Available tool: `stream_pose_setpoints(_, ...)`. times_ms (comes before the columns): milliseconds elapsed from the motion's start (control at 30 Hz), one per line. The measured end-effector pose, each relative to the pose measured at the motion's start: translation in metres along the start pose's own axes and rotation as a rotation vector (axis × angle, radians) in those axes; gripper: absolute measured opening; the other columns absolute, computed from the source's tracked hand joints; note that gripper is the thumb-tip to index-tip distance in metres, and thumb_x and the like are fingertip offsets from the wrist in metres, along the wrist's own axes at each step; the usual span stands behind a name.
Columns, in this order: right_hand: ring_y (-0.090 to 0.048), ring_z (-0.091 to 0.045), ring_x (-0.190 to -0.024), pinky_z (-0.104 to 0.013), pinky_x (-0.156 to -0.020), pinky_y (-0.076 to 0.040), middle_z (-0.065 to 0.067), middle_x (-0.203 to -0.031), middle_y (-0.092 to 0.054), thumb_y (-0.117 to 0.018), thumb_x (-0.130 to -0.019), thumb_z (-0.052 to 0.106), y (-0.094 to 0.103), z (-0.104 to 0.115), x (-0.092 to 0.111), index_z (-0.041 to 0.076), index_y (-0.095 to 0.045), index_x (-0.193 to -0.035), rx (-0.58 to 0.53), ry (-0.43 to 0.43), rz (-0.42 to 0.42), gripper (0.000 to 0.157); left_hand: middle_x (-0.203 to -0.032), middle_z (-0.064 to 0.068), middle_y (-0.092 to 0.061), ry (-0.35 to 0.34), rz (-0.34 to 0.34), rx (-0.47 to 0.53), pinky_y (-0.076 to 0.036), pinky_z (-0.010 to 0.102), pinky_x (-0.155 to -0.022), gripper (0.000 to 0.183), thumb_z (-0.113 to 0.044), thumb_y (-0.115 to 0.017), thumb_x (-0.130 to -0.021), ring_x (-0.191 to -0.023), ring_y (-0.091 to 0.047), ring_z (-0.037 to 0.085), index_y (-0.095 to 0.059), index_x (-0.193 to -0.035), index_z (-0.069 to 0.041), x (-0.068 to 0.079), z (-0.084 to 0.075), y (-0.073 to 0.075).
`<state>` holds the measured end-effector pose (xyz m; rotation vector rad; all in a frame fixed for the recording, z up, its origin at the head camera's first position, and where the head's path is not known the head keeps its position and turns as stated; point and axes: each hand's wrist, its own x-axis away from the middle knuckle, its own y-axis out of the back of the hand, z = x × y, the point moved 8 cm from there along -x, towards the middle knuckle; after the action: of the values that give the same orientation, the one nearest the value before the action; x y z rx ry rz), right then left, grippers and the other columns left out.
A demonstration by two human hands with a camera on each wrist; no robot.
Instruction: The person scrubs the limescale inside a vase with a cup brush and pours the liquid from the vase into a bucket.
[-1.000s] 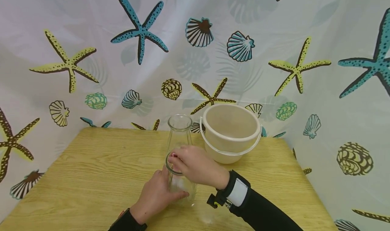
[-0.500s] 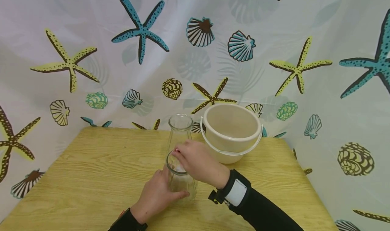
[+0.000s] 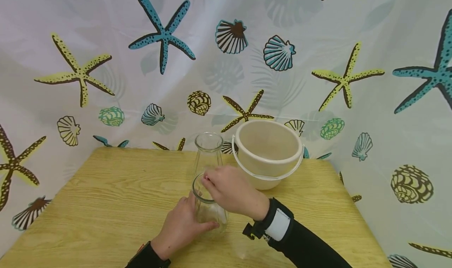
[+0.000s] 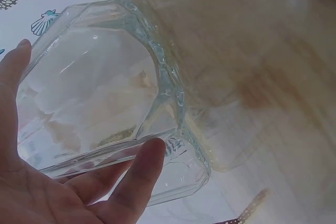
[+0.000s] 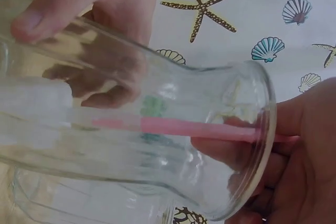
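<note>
A clear glass vase (image 3: 211, 215) with a flared rim stands near the front middle of the table. My left hand (image 3: 181, 223) grips its lower body from the left, thumb on the near side. Over the mouth, my right hand (image 3: 233, 191) holds a bottle brush (image 5: 178, 127) by its pink handle. The right wrist view shows the handle running through the vase's mouth to a blurred white head (image 5: 34, 106) inside. In the left wrist view, the vase's faceted base (image 4: 168, 90) lies between my thumb and fingers. The head view hides most of the brush.
A second clear glass vase (image 3: 208, 158) stands just behind the held one. Right of it is a cream bucket (image 3: 265, 170) with its white handle lowered at the front. Around the wooden table (image 3: 116, 193) hangs a sea-patterned curtain (image 3: 197, 75).
My right hand rose slightly out of the vase's mouth, then shifted a little down and right, still holding the brush. My left hand and the vase have stayed in place.
</note>
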<state>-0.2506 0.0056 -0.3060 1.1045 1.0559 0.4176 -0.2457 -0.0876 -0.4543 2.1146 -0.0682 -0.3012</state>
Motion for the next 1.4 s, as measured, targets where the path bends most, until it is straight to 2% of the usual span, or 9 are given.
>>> stream_pose_setpoints(267,-0.040,-0.005,-0.052,-0.020,-0.047,-0.033,0.009,-0.056,-0.043,-0.053,-0.097,0.019,-0.002,0.003,0.001,0.019,-0.055,-0.071,-0.127,-0.017,0.046,0.026,-0.113,0.015,-0.057,0.024,0.006,0.033,-0.051,0.047,-0.070,0.122,-0.077,-0.065,-0.063,-0.101,-0.053,0.024,-0.012,-0.152,-0.013,-0.001,0.002,-0.001)
stream_pose_setpoints(533,-0.042,-0.001,-0.054,-0.017,-0.048,-0.036,0.011,-0.059,-0.049,-0.051,-0.099,0.018,-0.005,-0.005,0.001,0.020,-0.056,-0.072,-0.302,-0.061,0.019,0.027,-0.110,0.010,-0.058,0.020,-0.012,0.055,-0.051,0.045,-0.069,0.116,-0.075,-0.069,-0.061,-0.098,-0.053,0.020,-0.017,-0.149,-0.019,-0.003,0.001,0.002)
stream_pose_setpoints(633,-0.043,-0.001,-0.056,-0.019,-0.051,-0.038,0.012,-0.060,-0.050,-0.052,-0.098,0.019,-0.006,-0.003,0.002,0.018,-0.059,-0.073,-0.282,-0.039,-0.007,0.026,-0.109,0.009,-0.059,0.006,-0.009,0.055,-0.051,0.045,-0.068,0.114,-0.073,-0.070,-0.062,-0.097,-0.053,0.019,-0.019,-0.148,-0.019,-0.003,0.000,0.003)
stream_pose_setpoints(767,-0.045,-0.001,-0.062,-0.026,-0.061,-0.042,0.014,-0.062,-0.051,-0.052,-0.097,0.019,-0.006,0.000,0.003,0.017,-0.062,-0.075,-0.203,-0.006,-0.044,0.025,-0.118,0.004,-0.056,-0.020,-0.008,0.071,-0.051,0.044,-0.073,0.112,-0.073,-0.071,-0.061,-0.103,-0.051,0.014,-0.024,-0.147,-0.020,-0.005,-0.002,0.005)
stream_pose_setpoints(900,-0.046,0.000,-0.064,-0.028,-0.067,-0.044,0.016,-0.063,-0.053,-0.054,-0.096,0.020,-0.007,0.000,0.004,0.019,-0.063,-0.076,-0.221,-0.010,-0.062,0.022,-0.121,-0.009,-0.051,-0.062,-0.020,0.166,-0.050,0.039,-0.079,0.103,-0.074,-0.071,-0.058,-0.101,-0.049,0.005,-0.032,-0.140,-0.027,-0.010,-0.008,0.009)
stream_pose_setpoints(1067,-0.045,0.001,-0.059,-0.020,-0.055,-0.040,0.016,-0.062,-0.053,-0.056,-0.095,0.019,-0.008,-0.002,0.006,0.020,-0.061,-0.072,-0.317,-0.013,-0.066,0.023,-0.122,-0.016,-0.050,-0.130,0.010,0.362,-0.047,0.039,-0.086,0.086,-0.066,-0.075,-0.062,-0.102,-0.049,0.003,-0.037,-0.133,-0.036,-0.016,-0.020,0.013)
stream_pose_setpoints(1167,-0.043,0.000,-0.056,-0.019,-0.052,-0.038,0.014,-0.061,-0.050,-0.057,-0.094,0.019,-0.007,-0.003,0.006,0.021,-0.057,-0.069,-0.357,-0.006,-0.071,0.026,-0.126,-0.015,-0.051,-0.136,0.024,0.431,-0.045,0.041,-0.091,0.081,-0.061,-0.076,-0.065,-0.109,-0.047,0.002,-0.038,-0.133,-0.039,-0.017,-0.022,0.012)
stream_pose_setpoints(1400,-0.047,0.000,-0.064,-0.019,-0.058,-0.040,0.011,-0.071,-0.055,-0.058,-0.093,0.014,-0.002,-0.001,0.006,0.017,-0.064,-0.079,-0.398,0.041,-0.072,0.015,-0.131,-0.010,-0.052,-0.127,0.012,0.407,-0.045,0.042,-0.091,0.078,-0.059,-0.076,-0.069,-0.110,-0.046,0.001,-0.037,-0.135,-0.043,-0.018,-0.020,0.011)
